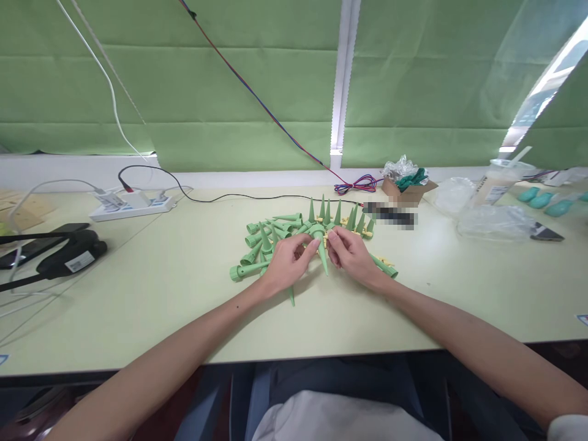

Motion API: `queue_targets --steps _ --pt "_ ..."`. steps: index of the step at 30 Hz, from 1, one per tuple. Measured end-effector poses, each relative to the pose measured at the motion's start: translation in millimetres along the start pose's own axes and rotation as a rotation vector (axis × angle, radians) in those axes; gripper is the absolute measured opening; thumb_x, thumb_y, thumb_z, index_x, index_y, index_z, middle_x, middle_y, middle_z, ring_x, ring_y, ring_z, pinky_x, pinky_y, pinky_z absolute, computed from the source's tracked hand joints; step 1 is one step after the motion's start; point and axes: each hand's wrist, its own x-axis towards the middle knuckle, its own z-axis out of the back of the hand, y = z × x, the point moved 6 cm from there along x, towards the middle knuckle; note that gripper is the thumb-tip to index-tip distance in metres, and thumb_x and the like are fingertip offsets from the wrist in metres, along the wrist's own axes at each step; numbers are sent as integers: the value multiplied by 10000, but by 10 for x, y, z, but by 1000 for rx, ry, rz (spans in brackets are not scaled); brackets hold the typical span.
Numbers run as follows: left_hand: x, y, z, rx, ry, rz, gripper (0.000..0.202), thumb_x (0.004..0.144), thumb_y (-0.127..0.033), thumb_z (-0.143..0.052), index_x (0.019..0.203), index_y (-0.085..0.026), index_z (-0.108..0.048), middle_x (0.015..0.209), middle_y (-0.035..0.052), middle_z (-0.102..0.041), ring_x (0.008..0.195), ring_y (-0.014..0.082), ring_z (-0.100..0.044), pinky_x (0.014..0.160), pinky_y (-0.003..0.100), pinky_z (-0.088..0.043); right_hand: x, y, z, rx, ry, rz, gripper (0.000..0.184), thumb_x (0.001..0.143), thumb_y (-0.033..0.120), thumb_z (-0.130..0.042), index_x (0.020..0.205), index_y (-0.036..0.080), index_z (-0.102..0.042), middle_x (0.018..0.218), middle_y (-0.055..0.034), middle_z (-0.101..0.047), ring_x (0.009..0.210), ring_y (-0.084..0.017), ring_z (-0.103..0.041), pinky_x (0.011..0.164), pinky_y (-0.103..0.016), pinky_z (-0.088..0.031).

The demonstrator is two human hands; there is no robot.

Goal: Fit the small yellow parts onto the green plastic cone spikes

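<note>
My left hand [292, 258] is closed on a green plastic watering spike [323, 256], its pointed tip toward me. My right hand [351, 252] is right beside that spike, thumb and fingers pinched together. A bit of yellow shows by its fingertips, but what it holds, if anything, is too small to make out. Several more green spikes [248, 269] lie in a loose pile to the left of and behind my left hand. Behind my right hand, other spikes [327, 212] stand upright with small yellow parts [368, 234] at their bases. One spike [386, 267] lies partly hidden by my right wrist.
A power strip [133, 207] and a black device with straps [73, 251] lie on the left. Behind the pile are a cable coil [356, 185] and a small cardboard box [404, 193]. A drink cup [495, 184], plastic bags [493, 222] and teal objects [542, 199] are at right.
</note>
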Motion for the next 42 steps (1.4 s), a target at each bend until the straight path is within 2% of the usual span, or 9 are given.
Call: queue_targets --steps 20,42 --pt "1 43 -16 -16 -3 5 381 964 -509 -461 827 -172 -572 652 -10 -535 538 118 -509 530 254 -385 1 -2 -3 7 17 -19 426 1004 544 -431 712 234 -426 501 52 -470 431 -114 -419 474 -278 -358" --pt "2 19 -8 -8 -2 4 358 955 -493 -485 803 -175 -546 673 -1 -548 554 118 -512 528 242 -391 0 -17 0 -7 23 -45 442 984 600 -421 724 243 -427 512 42 -481 440 -129 -425 477 -292 -361"
